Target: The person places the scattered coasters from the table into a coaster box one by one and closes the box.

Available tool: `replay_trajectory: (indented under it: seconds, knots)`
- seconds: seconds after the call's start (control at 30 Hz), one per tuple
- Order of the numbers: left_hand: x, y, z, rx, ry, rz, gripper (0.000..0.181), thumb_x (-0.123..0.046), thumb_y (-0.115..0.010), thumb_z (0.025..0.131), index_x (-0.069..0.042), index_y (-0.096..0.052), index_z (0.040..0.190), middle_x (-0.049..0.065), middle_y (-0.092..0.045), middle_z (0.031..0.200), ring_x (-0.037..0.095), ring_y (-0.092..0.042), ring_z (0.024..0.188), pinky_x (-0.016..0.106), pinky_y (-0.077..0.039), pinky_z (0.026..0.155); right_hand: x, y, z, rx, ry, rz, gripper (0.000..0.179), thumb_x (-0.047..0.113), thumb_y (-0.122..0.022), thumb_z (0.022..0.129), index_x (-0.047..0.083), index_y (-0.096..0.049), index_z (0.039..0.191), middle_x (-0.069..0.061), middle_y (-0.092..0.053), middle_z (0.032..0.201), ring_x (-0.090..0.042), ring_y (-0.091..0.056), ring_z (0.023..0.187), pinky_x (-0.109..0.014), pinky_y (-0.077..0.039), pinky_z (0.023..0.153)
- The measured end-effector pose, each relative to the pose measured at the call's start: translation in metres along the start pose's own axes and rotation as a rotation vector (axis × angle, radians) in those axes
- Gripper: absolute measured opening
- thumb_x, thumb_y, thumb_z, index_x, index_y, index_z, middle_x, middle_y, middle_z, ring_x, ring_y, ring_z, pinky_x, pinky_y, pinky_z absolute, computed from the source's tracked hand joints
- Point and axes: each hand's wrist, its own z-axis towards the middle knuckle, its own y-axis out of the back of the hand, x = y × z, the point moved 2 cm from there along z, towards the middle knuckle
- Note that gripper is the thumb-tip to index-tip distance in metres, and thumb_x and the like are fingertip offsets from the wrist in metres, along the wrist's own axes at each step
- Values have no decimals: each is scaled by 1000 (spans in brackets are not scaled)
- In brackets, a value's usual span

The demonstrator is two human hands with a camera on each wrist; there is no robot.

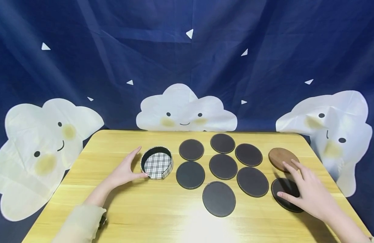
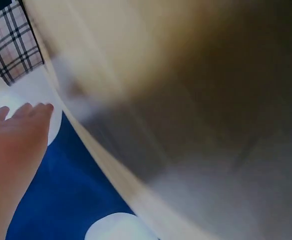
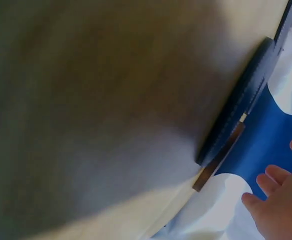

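Observation:
At the left of the table in the head view stands a round holder (image 1: 158, 165) with plaid walls and a plaid floor, open at the top. Beside it my left hand (image 1: 126, 171) spreads its fingers. The thumb tip meets or nearly meets the rim; I cannot tell which. The left wrist view shows the plaid wall (image 2: 15, 42) beyond the fingers. On the right, my right hand (image 1: 311, 192) hovers with fingers spread over a black round coaster (image 1: 282, 189) and the edge of a brown one (image 1: 279, 158). In the right wrist view that hand holds nothing.
Several black round coasters (image 1: 223, 166) lie flat and apart across the middle of the wooden table (image 1: 129, 212). Behind the table's far edge hangs a dark blue curtain (image 1: 162, 60) printed with white clouds and triangles.

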Motion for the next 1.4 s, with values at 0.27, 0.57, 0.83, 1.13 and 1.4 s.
replay_trajectory:
  seconds: [0.27,0.57,0.83,1.13,1.4]
  knots:
    - [7,1,11,72,-41,-199,117,-11,-94,78,5,-19,166,34,-25,169,57,-30,153,63,-24,126,1,-7,-15,53,32,26,107,44,-96,71,15,-45,160,-26,-45,154,-50,-47,131,-66,-39,100]
    - [13,2,13,143,-21,-278,109,-9,-90,82,1,-22,167,31,-26,170,55,-31,154,60,-23,125,1,-13,-21,52,108,-11,105,46,-98,67,17,-52,156,-19,-51,149,-39,-51,128,-29,-27,116]
    - [15,-1,15,181,-26,-373,102,-5,-87,84,3,-25,164,31,-31,167,54,-37,149,6,-35,117,-1,-15,-27,49,116,-23,104,46,-99,65,14,-54,153,-15,-55,143,-32,-53,123,-3,-15,105]
    - [24,-4,17,223,-12,-496,104,-3,-85,85,-1,-20,167,31,-25,168,53,-30,151,0,-33,108,-5,-16,-29,69,79,-22,101,44,-98,68,16,-53,154,-15,-55,143,-32,-53,123,-13,-27,100]
    - [28,-5,18,223,-6,-526,104,-4,-86,85,-2,-22,167,32,-27,166,52,-28,151,0,-33,108,-10,-16,-29,77,60,-29,100,44,-99,66,15,-56,151,-14,-56,141,-31,-53,122,-11,-29,95]
